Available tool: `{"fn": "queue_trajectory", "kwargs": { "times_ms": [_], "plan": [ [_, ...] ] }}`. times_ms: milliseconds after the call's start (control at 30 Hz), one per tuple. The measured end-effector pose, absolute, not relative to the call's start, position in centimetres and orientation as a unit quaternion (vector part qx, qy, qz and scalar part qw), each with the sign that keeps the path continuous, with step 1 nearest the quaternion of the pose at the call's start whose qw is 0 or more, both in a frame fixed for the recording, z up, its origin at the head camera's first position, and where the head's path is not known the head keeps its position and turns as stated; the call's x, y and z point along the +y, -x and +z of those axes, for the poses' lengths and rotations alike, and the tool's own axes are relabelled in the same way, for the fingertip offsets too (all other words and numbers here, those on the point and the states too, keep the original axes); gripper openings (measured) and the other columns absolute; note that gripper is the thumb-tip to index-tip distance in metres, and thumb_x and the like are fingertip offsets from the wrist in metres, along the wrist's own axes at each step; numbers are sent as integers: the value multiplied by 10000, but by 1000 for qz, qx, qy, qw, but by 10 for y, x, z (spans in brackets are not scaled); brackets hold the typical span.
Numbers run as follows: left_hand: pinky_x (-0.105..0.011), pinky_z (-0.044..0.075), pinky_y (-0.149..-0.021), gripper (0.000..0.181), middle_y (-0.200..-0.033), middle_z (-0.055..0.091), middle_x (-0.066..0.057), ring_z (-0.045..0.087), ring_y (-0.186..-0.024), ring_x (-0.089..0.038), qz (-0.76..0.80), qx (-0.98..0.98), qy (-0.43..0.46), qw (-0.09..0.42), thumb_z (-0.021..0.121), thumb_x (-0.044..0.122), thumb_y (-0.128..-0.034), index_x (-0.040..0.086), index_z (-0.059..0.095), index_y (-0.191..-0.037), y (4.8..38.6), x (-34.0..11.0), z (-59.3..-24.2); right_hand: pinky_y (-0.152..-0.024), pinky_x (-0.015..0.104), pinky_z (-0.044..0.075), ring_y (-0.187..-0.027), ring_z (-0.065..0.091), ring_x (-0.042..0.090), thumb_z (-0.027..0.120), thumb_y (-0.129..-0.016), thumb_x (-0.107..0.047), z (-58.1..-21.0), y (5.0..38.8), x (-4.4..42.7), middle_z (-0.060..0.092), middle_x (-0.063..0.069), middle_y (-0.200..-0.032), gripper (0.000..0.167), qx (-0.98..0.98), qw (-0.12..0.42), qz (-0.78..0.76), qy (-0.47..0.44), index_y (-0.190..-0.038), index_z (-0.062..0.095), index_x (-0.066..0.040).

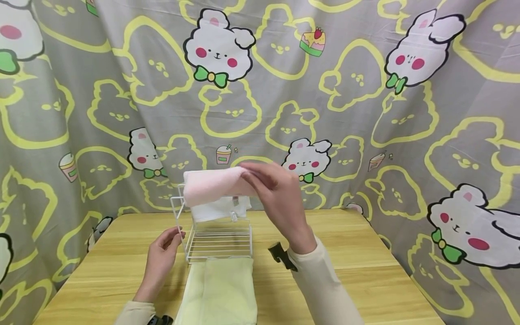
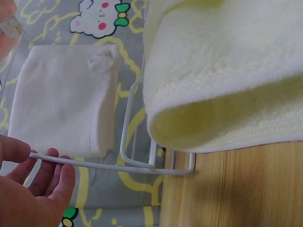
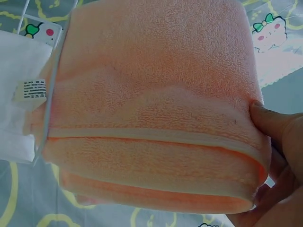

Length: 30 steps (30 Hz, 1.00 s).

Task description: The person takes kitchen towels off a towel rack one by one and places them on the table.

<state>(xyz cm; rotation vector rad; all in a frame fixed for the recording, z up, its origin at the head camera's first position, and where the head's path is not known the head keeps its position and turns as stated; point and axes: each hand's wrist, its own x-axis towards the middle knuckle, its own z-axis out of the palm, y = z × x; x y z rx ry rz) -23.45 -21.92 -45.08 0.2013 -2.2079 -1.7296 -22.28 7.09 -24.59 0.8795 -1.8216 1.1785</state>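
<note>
A white wire rack (image 1: 181, 228) stands on the table, its left upright held between the thumb and fingers of my left hand (image 1: 161, 255). In the left wrist view, that hand (image 2: 40, 184) pinches the thin rod (image 2: 104, 166). At the rack's top is a folded pink towel (image 1: 213, 184); my right hand (image 1: 282, 201) grips its right end. The right wrist view shows the thumb on the terry face of the pink towel (image 3: 156, 90), fingers partly hidden behind. Below it hangs a white towel (image 1: 213, 211) with a tag. A pale yellow towel (image 1: 221, 293) hangs at the front.
The wooden table (image 1: 345, 266) extends to both sides of the rack. Behind it hangs a grey curtain (image 1: 264, 104) with rabbit prints. Black straps (image 1: 282, 256) sit at both wrists.
</note>
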Motion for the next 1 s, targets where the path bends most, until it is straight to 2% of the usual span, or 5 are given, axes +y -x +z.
{"fn": "queue_trajectory", "kwargs": {
  "times_ms": [233, 400, 700, 1000],
  "plan": [
    [-62, 480, -848, 348, -1326, 665, -192, 621, -1010, 57, -599, -781, -73, 162, 541, 213, -1078, 24, 606, -1363, 234, -220, -450, -820, 258, 608, -943, 711, 154, 797, -886, -97, -262, 212, 81, 790, 40, -1021, 216, -717, 384, 463, -352, -1101, 799, -81],
    [-61, 480, -847, 341, -1315, 670, -198, 620, -1003, 67, -600, -779, -73, 167, 544, 204, -1076, 21, 611, -1356, 235, -220, -450, -714, 238, 573, -870, 677, 143, 810, -867, -69, -273, 205, 88, 791, 17, -981, 232, -722, 389, 451, -353, -1098, 802, -88],
    [-51, 475, -853, 344, -1315, 668, -199, 622, -1009, 64, -600, -778, -71, 171, 544, 216, -1077, 25, 612, -1354, 236, -220, -451, -644, 181, 572, -808, 664, 113, 809, -864, -48, -290, 195, 104, 790, -13, -952, 234, -728, 392, 453, -333, -1089, 807, -112],
    [-39, 462, -868, 352, -1336, 657, -194, 617, -1021, 63, -601, -779, -72, 162, 539, 220, -1080, 31, 598, -1370, 235, -220, -452, -645, 177, 454, -727, 581, 91, 820, -850, -41, -311, 200, 116, 782, -37, -904, 224, -739, 396, 439, -322, -1059, 811, -122]
  ]
}}
